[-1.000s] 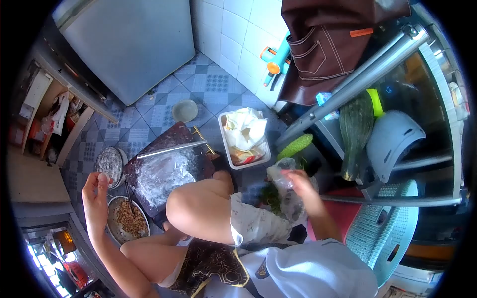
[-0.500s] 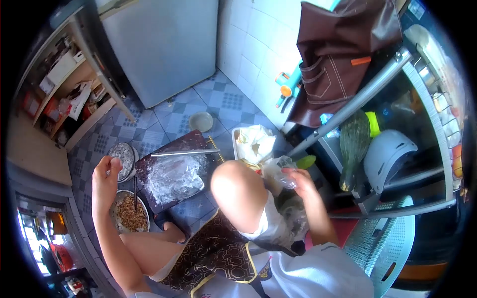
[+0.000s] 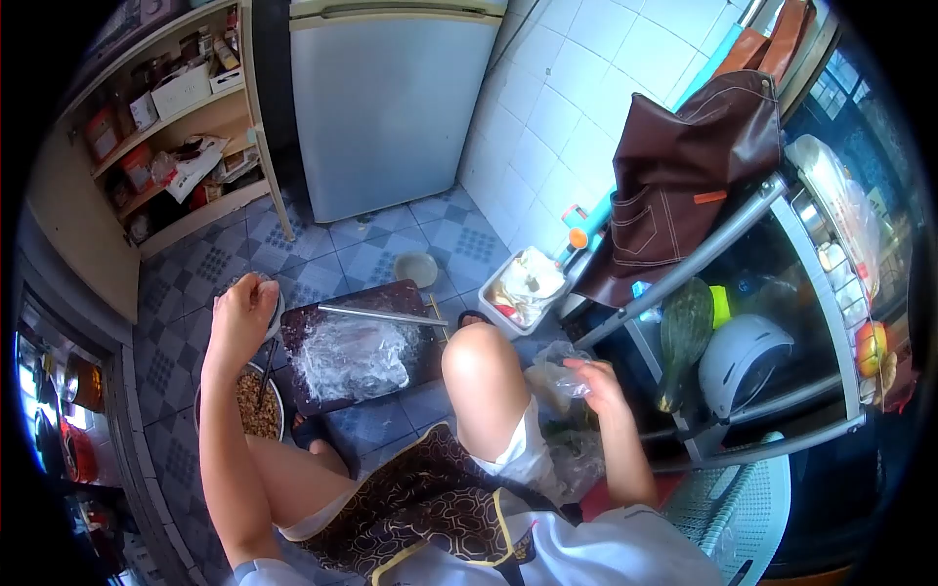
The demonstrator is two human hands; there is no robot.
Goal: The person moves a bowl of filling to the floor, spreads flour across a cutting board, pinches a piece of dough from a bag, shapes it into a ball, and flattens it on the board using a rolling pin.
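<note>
My left hand [image 3: 242, 320] is raised above a round bowl [image 3: 277, 305] at the left, mostly covering it. Its fingers are curled together, and whatever may be in them is hidden. Beside it on the floor lies a dark board [image 3: 393, 296] smeared with white powder [image 3: 352, 359]. A metal rod [image 3: 381, 315] rests across the board's far part. Nearer to me, a bowl of brown chopped filling [image 3: 256, 408] has a dark utensil standing in it, partly behind my left forearm. On the right, my right hand [image 3: 601, 386] grips a clear plastic bag [image 3: 557, 376] beside my raised knee.
A white bin [image 3: 503, 311] and a small pale bowl [image 3: 416, 270] stand beyond the board. On the right are a metal-framed rack [image 3: 674, 251] with a white helmet [image 3: 745, 366], a green gourd [image 3: 684, 337], and a pale green plastic chair [image 3: 747, 513]. A fridge [image 3: 391, 117] stands behind.
The camera view has tilted upward, showing more of the fridge and shelves. My left hand stays above the round bowl, turned more over it. My right hand still grips the plastic bag.
</note>
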